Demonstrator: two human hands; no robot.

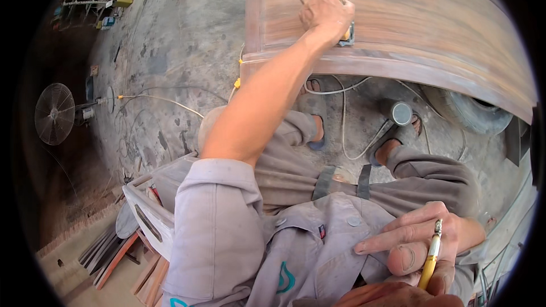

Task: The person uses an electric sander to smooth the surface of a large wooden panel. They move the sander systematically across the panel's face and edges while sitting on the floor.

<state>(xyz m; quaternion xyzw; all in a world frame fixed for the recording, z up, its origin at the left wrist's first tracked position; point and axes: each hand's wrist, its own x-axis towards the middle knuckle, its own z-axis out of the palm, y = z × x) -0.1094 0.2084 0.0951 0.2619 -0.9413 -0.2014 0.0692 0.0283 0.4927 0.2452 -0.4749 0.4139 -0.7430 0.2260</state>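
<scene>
My left hand (pixel 325 14) is stretched far out over a brown wooden panel (pixel 409 8), its fingers closed over a small yellow sander (pixel 345 35). The sander's dark base pad shows beside my wrist and lies against the wood; most of its body is hidden under my palm. Close to the camera at the lower right, my right hand (pixel 424 241) is bent in toward my chest. A cigarette (pixel 431 258) with a yellow filter and ash at its tip is between its fingers.
Below the panel's near edge lie a tyre (pixel 475 111), a grey metal can (pixel 401 113) and a pale cord (pixel 343 116) looping by my sandalled feet. A standing fan (pixel 55 115) is at the left. Beside my left sleeve stand a whitish crate (pixel 145 210) and wood strips (pixel 116 258).
</scene>
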